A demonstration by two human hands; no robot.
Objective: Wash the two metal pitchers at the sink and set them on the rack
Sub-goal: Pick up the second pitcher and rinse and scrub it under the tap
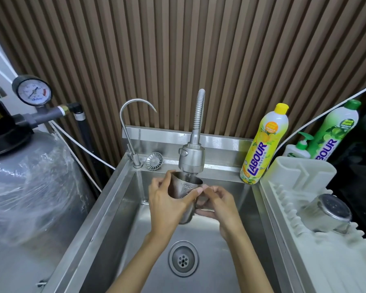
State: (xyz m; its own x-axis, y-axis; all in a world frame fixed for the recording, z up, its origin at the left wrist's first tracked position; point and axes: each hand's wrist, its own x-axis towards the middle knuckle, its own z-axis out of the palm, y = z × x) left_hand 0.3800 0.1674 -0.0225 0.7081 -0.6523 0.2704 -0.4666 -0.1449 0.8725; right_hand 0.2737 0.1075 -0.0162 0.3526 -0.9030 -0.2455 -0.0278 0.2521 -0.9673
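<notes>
Left hand [167,199] was wrapped around the body of the metal pitcher [188,185], thumb across its front wall and fingers curled behind the rim. The right hand [218,206] was curled in at the handle side, fingers hooked by the handle. Both hands were gripping the one vessel, held upright between them over the sink [114,208]. Just above the hands sat the spray faucet head [191,158], mouth over the open top, and water seemed to be running in. Below the wrists lay the drain [183,259].

Well off to the right of the right hand, the other pitcher [328,210] lay tipped on the white dish rack [304,261], base towards the camera, so one looked done.

As for handling: thin, rigid steel, light when empty but heavier as it filled. Its wet, polished wall would likely be slick, so the handle was the surer hold, with the other palm steadying the body.
</notes>
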